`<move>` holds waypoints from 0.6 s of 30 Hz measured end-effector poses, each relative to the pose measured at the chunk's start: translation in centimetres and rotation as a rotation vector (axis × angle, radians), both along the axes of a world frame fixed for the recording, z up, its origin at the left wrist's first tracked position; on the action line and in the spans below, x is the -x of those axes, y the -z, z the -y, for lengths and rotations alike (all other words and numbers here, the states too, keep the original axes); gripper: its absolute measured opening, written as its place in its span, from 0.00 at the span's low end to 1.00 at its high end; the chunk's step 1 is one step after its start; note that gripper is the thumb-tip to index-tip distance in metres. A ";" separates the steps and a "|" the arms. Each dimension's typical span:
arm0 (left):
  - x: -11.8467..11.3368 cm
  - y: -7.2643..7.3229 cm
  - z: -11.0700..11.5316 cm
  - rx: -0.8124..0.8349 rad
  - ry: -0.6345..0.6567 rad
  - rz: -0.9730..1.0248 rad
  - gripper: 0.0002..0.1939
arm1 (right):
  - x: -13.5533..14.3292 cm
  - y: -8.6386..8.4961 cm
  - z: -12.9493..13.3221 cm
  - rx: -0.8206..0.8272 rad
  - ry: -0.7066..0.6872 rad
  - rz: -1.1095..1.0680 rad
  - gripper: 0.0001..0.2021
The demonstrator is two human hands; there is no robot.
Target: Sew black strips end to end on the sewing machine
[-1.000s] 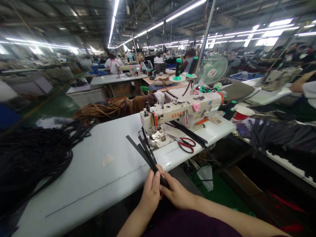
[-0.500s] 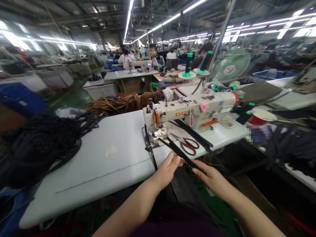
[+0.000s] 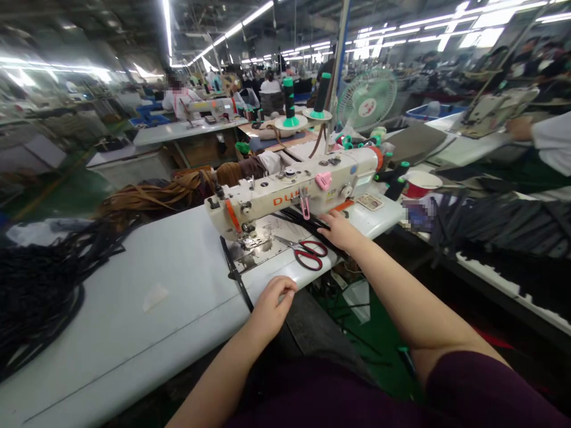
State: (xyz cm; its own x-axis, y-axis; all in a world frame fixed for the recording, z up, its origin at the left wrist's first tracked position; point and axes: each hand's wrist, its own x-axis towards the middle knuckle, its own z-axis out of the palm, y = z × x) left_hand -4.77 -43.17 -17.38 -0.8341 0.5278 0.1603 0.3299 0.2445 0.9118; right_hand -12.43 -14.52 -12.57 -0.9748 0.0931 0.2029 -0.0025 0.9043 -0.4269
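Note:
My right hand (image 3: 342, 233) reaches under the sewing machine arm and has its fingers and thumb on a bundle of black strips (image 3: 298, 220) lying on the machine bed. My left hand (image 3: 271, 304) rests at the table's front edge with its fingers curled in. Nothing shows in it. Between the hands lie scissors (image 3: 308, 255) with red and black handles, blades pointing left toward the needle area. The white sewing machine (image 3: 285, 187) stands behind them. Another black strip (image 3: 236, 273) hangs over the table edge, left of the needle area.
A large heap of black strips (image 3: 40, 285) covers the table's left end. Brown straps (image 3: 156, 193) lie behind the table. Thread cones (image 3: 289, 104) and a green fan (image 3: 368, 100) stand at the back. At the far right, a co-worker's white sleeve (image 3: 553, 139) shows near another machine.
Both hands held a black strip over the table edge. Now my right hand has moved up and forward to the strips on the bed, and my left hand is off the strip. The view has swung right.

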 end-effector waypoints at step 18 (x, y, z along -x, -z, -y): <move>2.9 0.0 -5.3 0.242 0.213 -0.676 0.14 | -25.7 11.2 -12.3 0.206 0.860 0.066 0.10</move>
